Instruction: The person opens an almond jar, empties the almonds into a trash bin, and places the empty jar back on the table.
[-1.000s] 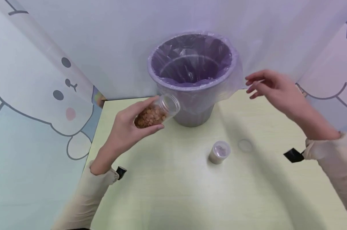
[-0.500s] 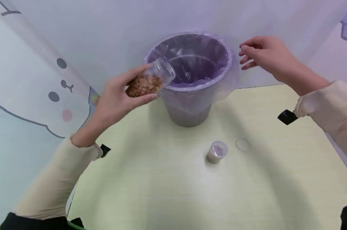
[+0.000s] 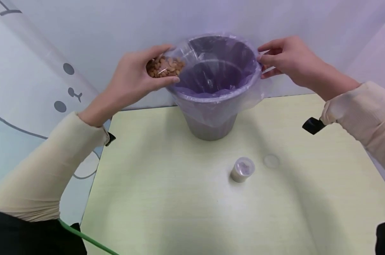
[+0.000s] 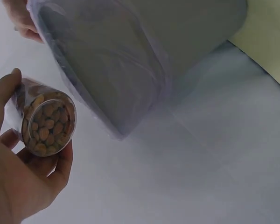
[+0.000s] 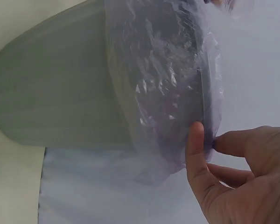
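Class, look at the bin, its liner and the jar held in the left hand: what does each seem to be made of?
The bin looks like matt grey plastic, smooth and moulded. Its liner seems thin clear film: it crinkles, glints and lets the bin show through. The jar appears to be clear plastic, possibly glass; the brown pieces inside show through its wall.

Clear plastic jar [image 3: 170,65]; glossy film liner [image 3: 211,71].

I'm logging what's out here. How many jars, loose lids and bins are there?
Jars: 2, one with nuts in the left hand, one small jar on the table
Loose lids: 1
Bins: 1
Total: 4
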